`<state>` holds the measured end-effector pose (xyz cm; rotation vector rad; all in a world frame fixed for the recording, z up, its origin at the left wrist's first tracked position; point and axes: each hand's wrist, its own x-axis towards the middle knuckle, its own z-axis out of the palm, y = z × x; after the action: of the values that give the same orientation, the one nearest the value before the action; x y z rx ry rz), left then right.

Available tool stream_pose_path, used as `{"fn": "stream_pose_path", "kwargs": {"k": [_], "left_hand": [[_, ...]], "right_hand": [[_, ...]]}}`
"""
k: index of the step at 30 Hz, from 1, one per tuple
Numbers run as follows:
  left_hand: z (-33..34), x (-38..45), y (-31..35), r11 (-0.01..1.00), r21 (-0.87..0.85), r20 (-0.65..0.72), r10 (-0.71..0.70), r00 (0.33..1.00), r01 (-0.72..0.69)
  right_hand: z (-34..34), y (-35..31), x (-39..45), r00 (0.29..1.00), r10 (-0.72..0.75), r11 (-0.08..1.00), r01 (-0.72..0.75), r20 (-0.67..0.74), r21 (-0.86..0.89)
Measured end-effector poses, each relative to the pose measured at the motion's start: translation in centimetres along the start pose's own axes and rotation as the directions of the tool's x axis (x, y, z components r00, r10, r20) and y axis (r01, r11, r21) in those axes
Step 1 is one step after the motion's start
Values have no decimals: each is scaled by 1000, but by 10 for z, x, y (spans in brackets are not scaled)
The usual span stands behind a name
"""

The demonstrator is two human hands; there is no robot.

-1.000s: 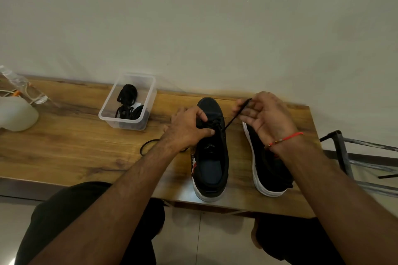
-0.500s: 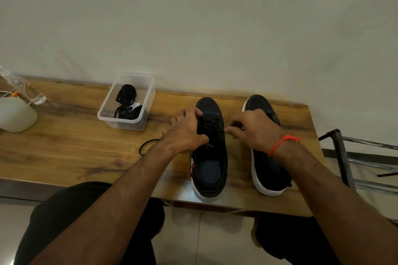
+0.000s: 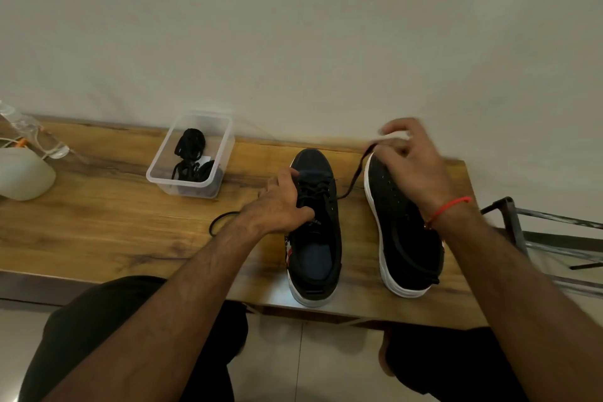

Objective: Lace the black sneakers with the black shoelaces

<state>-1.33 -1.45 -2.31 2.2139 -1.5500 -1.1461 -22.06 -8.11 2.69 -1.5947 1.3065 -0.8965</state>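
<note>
Pale, bare wall (image 3: 293, 26) filled the upper half of the view, and below it ran a long wooden bench top (image 3: 98, 222) with a strong brown grain. Two black low-top sneakers with white soles stood on it side by side, toes toward the wall. The left sneaker (image 3: 315, 238) carried a small light mark on its side by the eyelets, too small to read, and a red-and-white patch low on its outer edge. The left hand (image 3: 280, 206) gripped this shoe over the tongue and eyelets, fingers curled around its upper. A black shoelace (image 3: 354, 178) ran taut from the shoe's eyelets up to the right hand (image 3: 411, 160), which pinched its end above the toe of the right sneaker (image 3: 404, 225); the fingertips were motion-blurred. A thin red thread bracelet (image 3: 448, 207) circled the right wrist. The lace's other part looped on the bench (image 3: 222, 222) beside the left wrist.

Farther left sat a clear rectangular plastic tub (image 3: 192, 153) holding bundled black spare laces (image 3: 192, 157). At the far left edge stood a whitish rounded container (image 3: 23, 173) and a clear plastic bottle (image 3: 32, 134). A dark metal rack (image 3: 538, 232) stood right of the bench.
</note>
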Motion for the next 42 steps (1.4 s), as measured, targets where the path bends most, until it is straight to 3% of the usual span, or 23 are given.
{"fn": "stream_pose_path", "kwargs": {"k": [3,7,12,18,23,31,36,42], "left_hand": [[-3,1,0,1000,-21,29,2,1000,-1],[-8,-1,0,999,-47,102,18,995,-13],[-6,-2,0,997,-67,101,43,994,-36],[-2,-3,-1,997,-82,103,12,995,-4],[-14,-8,2,992,-109,170,-46,984,65],[-42,-15,-1,997,-67,175,-36,984,49],[-36,-10,-7,999,-34,144,-8,990,13],[-39,-11,-7,999,37,129,28,991,-33]], "right_hand": [[18,12,-6,936,-97,845,256,337,-469],[36,24,-15,856,18,642,387,517,-662],[35,21,-15,862,-33,605,420,505,-677],[-3,8,2,938,3,689,249,346,-681],[-12,6,4,952,-1,720,214,308,-660],[15,17,-3,879,-43,644,388,476,-659],[40,26,-15,838,-128,511,514,530,-689],[26,17,-6,839,-83,496,503,538,-708]]}}
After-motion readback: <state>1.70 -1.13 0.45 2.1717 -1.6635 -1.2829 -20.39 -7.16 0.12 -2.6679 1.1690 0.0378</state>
